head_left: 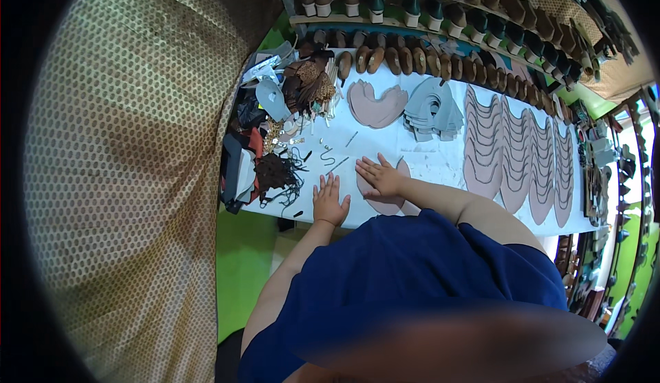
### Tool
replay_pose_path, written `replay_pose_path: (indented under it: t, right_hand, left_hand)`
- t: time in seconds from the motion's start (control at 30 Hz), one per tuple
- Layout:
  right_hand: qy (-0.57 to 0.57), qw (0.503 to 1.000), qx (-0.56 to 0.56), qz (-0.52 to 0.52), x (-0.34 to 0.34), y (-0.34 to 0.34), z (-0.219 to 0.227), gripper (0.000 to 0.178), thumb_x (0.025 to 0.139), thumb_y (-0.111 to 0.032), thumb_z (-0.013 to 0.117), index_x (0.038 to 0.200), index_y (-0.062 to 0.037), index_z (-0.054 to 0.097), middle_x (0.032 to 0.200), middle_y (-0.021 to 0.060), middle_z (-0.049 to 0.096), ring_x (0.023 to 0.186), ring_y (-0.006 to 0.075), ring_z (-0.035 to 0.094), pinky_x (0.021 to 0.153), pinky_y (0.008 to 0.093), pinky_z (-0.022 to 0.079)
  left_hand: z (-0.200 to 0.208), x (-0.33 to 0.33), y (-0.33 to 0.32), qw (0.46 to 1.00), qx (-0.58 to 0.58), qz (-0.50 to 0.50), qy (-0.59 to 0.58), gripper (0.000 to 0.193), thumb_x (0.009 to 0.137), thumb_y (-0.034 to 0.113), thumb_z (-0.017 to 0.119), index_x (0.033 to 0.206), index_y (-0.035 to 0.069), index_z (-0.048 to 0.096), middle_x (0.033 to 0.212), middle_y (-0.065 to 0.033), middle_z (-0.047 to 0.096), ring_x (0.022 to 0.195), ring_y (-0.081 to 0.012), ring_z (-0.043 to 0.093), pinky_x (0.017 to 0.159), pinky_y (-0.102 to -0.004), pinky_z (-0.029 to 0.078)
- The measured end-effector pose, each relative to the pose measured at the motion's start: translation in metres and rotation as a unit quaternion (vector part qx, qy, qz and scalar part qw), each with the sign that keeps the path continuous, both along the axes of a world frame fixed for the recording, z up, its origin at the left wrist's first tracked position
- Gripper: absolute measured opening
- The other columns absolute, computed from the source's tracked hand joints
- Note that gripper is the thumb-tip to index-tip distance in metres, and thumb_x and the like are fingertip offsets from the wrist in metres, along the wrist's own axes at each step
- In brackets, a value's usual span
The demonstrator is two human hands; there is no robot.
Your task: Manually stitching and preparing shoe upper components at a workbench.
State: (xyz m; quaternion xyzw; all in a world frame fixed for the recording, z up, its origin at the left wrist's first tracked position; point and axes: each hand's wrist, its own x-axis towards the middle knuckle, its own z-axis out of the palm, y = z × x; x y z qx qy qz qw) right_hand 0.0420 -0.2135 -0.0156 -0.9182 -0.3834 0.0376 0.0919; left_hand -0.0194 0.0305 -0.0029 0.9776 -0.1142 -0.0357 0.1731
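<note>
Pink flat piece [387,205] lies at the near side of the white table [434,168], partly under the right hand [378,175], so its long axis I cannot tell. The left hand [331,204] rests farther left, apart from it. Both palms are flat, grasping nothing.

Dusty-pink, thin sheet-material piece with rounded outer edge [385,205], lying flat on white-covered tabletop [434,170], close to near edge. Single piece, matte from where I stand. Middle covered by right grip [378,177], pressed flat on top; small rounded bit shows beyond, broader curve on near side. Full outline hidden.
</note>
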Motion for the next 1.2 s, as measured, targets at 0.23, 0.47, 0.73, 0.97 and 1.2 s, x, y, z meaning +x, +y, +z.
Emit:
replay_pose_path:
  t: [0.23, 0.47, 0.73, 0.97, 1.2]
  right_hand:
    - [0.016, 0.999, -0.008, -0.039, -0.005, -0.048, 0.001, 0.092, 0.087, -0.061, 0.053, 0.152, -0.0017, 0.029, 0.161, 0.0153, 0.025, 0.151, 0.0321, 0.018, 0.119, 0.0601, 0.009]
    - [0.098, 0.954, 0.104, 0.263, -0.054, -0.069, -0.030, 0.048, 0.096, -0.025, 0.049, 0.144, -0.0166, 0.046, 0.152, 0.0067, 0.043, 0.143, 0.0304, 0.037, 0.117, 0.0554, 0.026]
    - [0.035, 0.973, 0.134, 0.182, -0.073, -0.065, -0.019, 0.027, 0.092, -0.019, 0.053, 0.115, -0.0097, 0.063, 0.126, 0.0130, 0.063, 0.118, 0.0322, 0.059, 0.098, 0.0429, 0.049]
    - [0.090, 0.876, 0.308, -0.361, -0.084, -0.127, 0.080, 0.028, 0.096, -0.021, 0.052, 0.121, -0.0097, 0.051, 0.083, 0.0226, 0.066, 0.078, 0.0430, 0.065, 0.070, 0.0512, 0.050]
    - [0.109, 0.901, 0.158, -0.389, -0.119, -0.270, 0.194, 0.038, 0.078, -0.014, 0.063, 0.115, -0.0086, 0.069, 0.098, 0.0168, 0.071, 0.091, 0.0335, 0.067, 0.082, 0.0432, 0.052]
  left_hand:
    - [0.000, -0.001, 0.000, 1.000, -0.006, -0.002, 0.000, 0.070, 0.090, 0.038, 0.056, 0.149, 0.005, 0.037, 0.158, -0.0161, 0.031, 0.149, -0.0368, 0.020, 0.120, -0.0521, 0.013]
    - [-0.006, 0.001, 0.002, 1.000, 0.001, 0.007, 0.013, 0.072, 0.090, 0.041, 0.056, 0.150, 0.007, 0.037, 0.159, -0.0140, 0.030, 0.150, -0.0346, 0.018, 0.121, -0.0509, 0.010]
    - [-0.011, 0.001, 0.000, 1.000, 0.015, -0.004, 0.000, 0.069, 0.090, 0.039, 0.055, 0.148, 0.005, 0.039, 0.159, -0.0159, 0.031, 0.150, -0.0361, 0.019, 0.120, -0.0518, 0.011]
    - [-0.005, -0.005, -0.005, 1.000, 0.018, -0.014, -0.013, 0.062, 0.092, 0.032, 0.054, 0.146, 0.005, 0.041, 0.158, -0.0170, 0.032, 0.149, -0.0373, 0.021, 0.120, -0.0519, 0.014]
    - [-0.009, -0.005, -0.006, 0.999, 0.047, 0.016, -0.006, 0.064, 0.092, 0.034, 0.055, 0.148, 0.007, 0.040, 0.159, -0.0141, 0.030, 0.149, -0.0345, 0.020, 0.120, -0.0523, 0.014]
